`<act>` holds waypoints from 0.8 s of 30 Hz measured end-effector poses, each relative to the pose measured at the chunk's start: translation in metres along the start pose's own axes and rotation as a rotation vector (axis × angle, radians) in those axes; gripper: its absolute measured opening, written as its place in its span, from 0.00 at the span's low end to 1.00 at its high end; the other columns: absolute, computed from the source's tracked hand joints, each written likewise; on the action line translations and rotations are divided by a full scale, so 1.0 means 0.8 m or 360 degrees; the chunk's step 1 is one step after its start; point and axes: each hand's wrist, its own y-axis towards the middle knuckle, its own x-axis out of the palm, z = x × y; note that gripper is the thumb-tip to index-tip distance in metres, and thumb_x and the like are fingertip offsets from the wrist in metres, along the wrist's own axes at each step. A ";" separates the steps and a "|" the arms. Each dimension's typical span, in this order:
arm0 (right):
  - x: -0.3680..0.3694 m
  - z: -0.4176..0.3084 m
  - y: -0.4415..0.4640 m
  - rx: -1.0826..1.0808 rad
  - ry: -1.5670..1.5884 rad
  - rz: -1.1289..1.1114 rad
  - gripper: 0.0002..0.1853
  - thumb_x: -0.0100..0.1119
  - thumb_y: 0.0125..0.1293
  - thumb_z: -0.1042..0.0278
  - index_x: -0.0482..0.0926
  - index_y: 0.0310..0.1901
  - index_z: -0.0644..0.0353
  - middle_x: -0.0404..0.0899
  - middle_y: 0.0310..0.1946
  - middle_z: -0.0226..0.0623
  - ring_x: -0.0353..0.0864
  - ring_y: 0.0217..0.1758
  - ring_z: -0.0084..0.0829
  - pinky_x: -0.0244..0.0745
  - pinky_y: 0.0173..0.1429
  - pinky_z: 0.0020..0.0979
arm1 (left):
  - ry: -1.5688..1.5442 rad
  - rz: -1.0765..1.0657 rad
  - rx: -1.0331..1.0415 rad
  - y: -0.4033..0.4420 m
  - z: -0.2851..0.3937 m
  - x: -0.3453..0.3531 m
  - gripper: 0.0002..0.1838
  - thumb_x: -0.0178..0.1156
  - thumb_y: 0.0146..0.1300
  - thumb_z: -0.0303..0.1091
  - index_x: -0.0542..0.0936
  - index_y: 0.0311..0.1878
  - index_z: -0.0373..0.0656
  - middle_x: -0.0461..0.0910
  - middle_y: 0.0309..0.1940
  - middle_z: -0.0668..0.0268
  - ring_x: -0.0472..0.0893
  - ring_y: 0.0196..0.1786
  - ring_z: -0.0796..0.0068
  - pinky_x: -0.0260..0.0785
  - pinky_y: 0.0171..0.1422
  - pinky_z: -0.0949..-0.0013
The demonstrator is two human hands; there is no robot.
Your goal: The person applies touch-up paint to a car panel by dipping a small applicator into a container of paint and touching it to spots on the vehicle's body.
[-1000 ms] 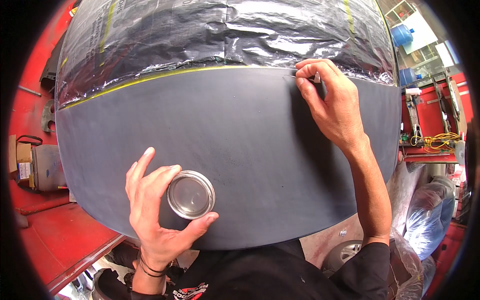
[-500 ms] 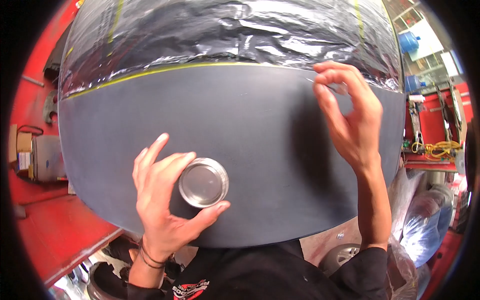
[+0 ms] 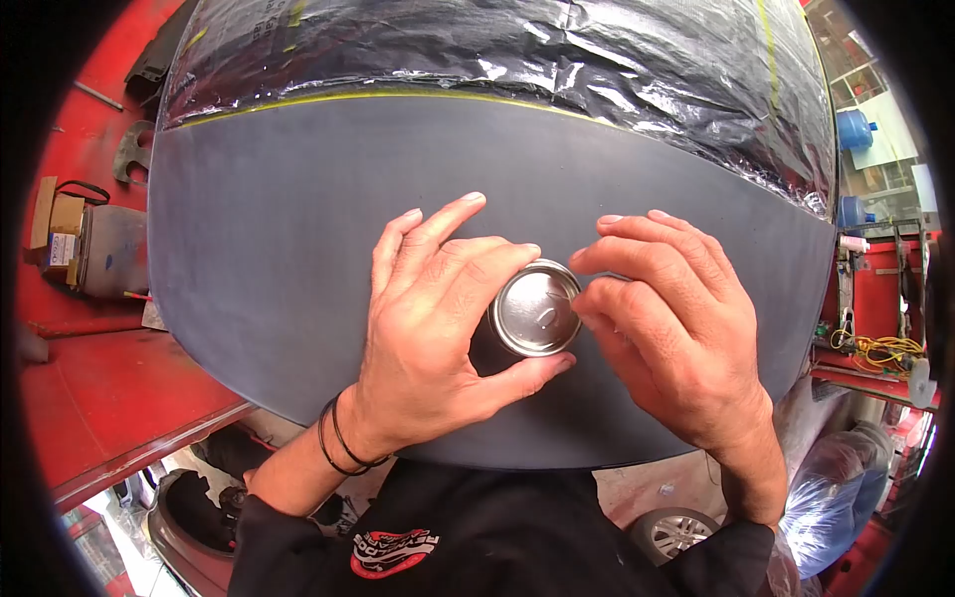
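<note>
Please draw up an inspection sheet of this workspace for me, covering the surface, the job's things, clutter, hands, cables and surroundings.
Surface: dark grey panel, matt-looking; black plastic sheeting covers its far part, with yellow tape along the border.
Job's things: round metal tin, held over the panel, top facing the camera.
Clutter: cardboard box off to the left; plastic-wrapped bundle at lower right.
Hands: left hand grips the tin between fingers and thumb; right hand has curled fingers beside the rim, contact unclear.
Cables: yellow cord or hose, bunched at far right.
Surroundings: red surface at left, wheel below, blue jug at upper right.
</note>
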 end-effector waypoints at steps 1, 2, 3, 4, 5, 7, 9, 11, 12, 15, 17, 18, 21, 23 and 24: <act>-0.002 0.000 -0.001 0.0002 -0.0008 -0.0011 0.14 0.83 0.61 0.78 0.87 0.45 0.59 0.95 0.56 0.39 0.94 0.68 0.51 0.89 0.74 0.57 | -0.0002 0.0002 0.0002 0.000 0.000 0.001 0.43 0.94 0.52 0.50 0.90 0.69 0.43 0.93 0.60 0.58 0.81 0.84 0.41 0.60 0.89 0.34; -0.004 -0.001 -0.002 0.0004 -0.0016 -0.0021 0.14 0.83 0.61 0.78 0.87 0.45 0.59 0.95 0.56 0.39 0.94 0.68 0.51 0.89 0.74 0.57 | -0.0005 0.0003 0.0004 0.000 0.001 0.001 0.43 0.94 0.52 0.50 0.90 0.69 0.43 0.93 0.60 0.58 0.81 0.84 0.41 0.60 0.89 0.34; -0.008 -0.001 -0.002 0.0014 -0.0004 -0.0005 0.14 0.83 0.61 0.79 0.87 0.46 0.59 0.95 0.56 0.39 0.95 0.68 0.51 0.88 0.74 0.57 | -0.0009 0.0005 0.0007 0.000 0.001 0.002 0.43 0.94 0.52 0.50 0.90 0.69 0.42 0.93 0.60 0.58 0.81 0.84 0.41 0.60 0.89 0.34; -0.012 0.000 -0.002 0.0030 0.0008 0.0024 0.14 0.82 0.60 0.80 0.87 0.46 0.59 0.95 0.56 0.40 0.95 0.67 0.51 0.89 0.74 0.56 | 0.0000 0.0000 -0.0004 0.000 0.001 0.002 0.43 0.94 0.52 0.49 0.90 0.70 0.42 0.93 0.60 0.58 0.81 0.84 0.41 0.60 0.89 0.34; -0.015 0.001 -0.002 0.0046 0.0021 0.0054 0.15 0.82 0.60 0.81 0.87 0.46 0.60 0.94 0.56 0.41 0.95 0.67 0.51 0.89 0.73 0.55 | 0.0004 -0.0005 -0.0011 0.000 0.001 0.001 0.42 0.94 0.52 0.49 0.90 0.70 0.42 0.93 0.59 0.58 0.81 0.84 0.41 0.60 0.89 0.34; -0.025 0.010 -0.006 0.0111 0.0045 0.0138 0.14 0.81 0.62 0.83 0.88 0.47 0.61 0.94 0.54 0.41 0.95 0.63 0.50 0.89 0.69 0.50 | 0.0017 -0.0011 -0.0010 -0.001 0.001 -0.001 0.42 0.94 0.52 0.49 0.90 0.69 0.42 0.93 0.59 0.58 0.81 0.84 0.41 0.60 0.89 0.33; -0.026 0.032 -0.015 0.0256 0.0074 0.0275 0.13 0.80 0.66 0.84 0.88 0.48 0.61 0.93 0.51 0.42 0.95 0.56 0.46 0.89 0.61 0.43 | 0.0047 -0.0016 -0.0005 -0.004 -0.001 -0.005 0.42 0.94 0.52 0.49 0.90 0.69 0.42 0.93 0.60 0.57 0.81 0.84 0.40 0.61 0.89 0.33; -0.015 0.062 -0.027 0.0454 0.0142 0.0384 0.11 0.79 0.70 0.84 0.88 0.49 0.63 0.93 0.49 0.43 0.95 0.51 0.44 0.89 0.57 0.37 | 0.0066 -0.0027 -0.0018 -0.008 -0.003 -0.008 0.42 0.93 0.52 0.47 0.90 0.69 0.41 0.93 0.60 0.57 0.81 0.84 0.39 0.61 0.90 0.33; -0.007 0.075 -0.032 0.0509 0.0128 0.0405 0.10 0.78 0.72 0.83 0.88 0.50 0.63 0.93 0.48 0.43 0.95 0.51 0.43 0.89 0.57 0.37 | 0.0073 -0.0031 -0.0020 -0.011 -0.003 -0.010 0.42 0.93 0.52 0.47 0.90 0.69 0.41 0.93 0.60 0.57 0.81 0.84 0.39 0.61 0.90 0.33; 0.013 0.107 -0.041 0.0640 0.0080 0.0464 0.08 0.76 0.77 0.81 0.88 0.53 0.64 0.93 0.48 0.41 0.93 0.50 0.38 0.86 0.58 0.35 | 0.0089 -0.0056 -0.0028 -0.017 -0.003 -0.015 0.42 0.93 0.51 0.46 0.90 0.69 0.40 0.93 0.61 0.56 0.81 0.85 0.39 0.62 0.90 0.34; 0.026 0.117 -0.039 0.0673 0.0024 0.0489 0.07 0.75 0.80 0.80 0.90 0.55 0.65 0.93 0.50 0.39 0.90 0.52 0.30 0.83 0.62 0.32 | 0.0098 -0.0064 -0.0036 -0.019 -0.001 -0.018 0.42 0.93 0.51 0.45 0.90 0.69 0.40 0.93 0.61 0.56 0.81 0.85 0.38 0.62 0.90 0.34; 0.032 0.121 -0.038 0.0628 0.0008 0.0524 0.08 0.76 0.79 0.80 0.90 0.56 0.65 0.94 0.49 0.38 0.91 0.51 0.30 0.84 0.61 0.32 | 0.0096 -0.0073 -0.0043 -0.021 0.000 -0.020 0.42 0.93 0.51 0.45 0.89 0.70 0.39 0.93 0.61 0.55 0.81 0.85 0.38 0.63 0.90 0.34; 0.045 0.124 -0.034 0.0585 -0.0005 0.0546 0.07 0.77 0.78 0.76 0.89 0.53 0.60 0.93 0.48 0.38 0.95 0.47 0.38 0.87 0.52 0.35 | 0.0099 -0.0076 -0.0050 -0.025 0.002 -0.022 0.43 0.93 0.51 0.45 0.89 0.70 0.39 0.93 0.61 0.55 0.80 0.84 0.36 0.63 0.91 0.34; 0.051 0.123 -0.036 0.0575 -0.0010 0.0532 0.07 0.77 0.79 0.76 0.89 0.54 0.60 0.92 0.49 0.38 0.95 0.48 0.37 0.89 0.53 0.35 | 0.0084 -0.0078 -0.0049 -0.028 0.001 -0.023 0.43 0.92 0.52 0.46 0.89 0.70 0.40 0.93 0.61 0.55 0.80 0.85 0.36 0.62 0.91 0.34; 0.053 0.124 -0.037 0.0560 -0.0023 0.0535 0.07 0.77 0.78 0.76 0.89 0.53 0.60 0.92 0.49 0.39 0.95 0.48 0.37 0.89 0.53 0.35 | 0.0076 -0.0078 -0.0050 -0.029 0.000 -0.024 0.43 0.92 0.52 0.46 0.88 0.70 0.40 0.93 0.61 0.55 0.80 0.85 0.35 0.62 0.91 0.34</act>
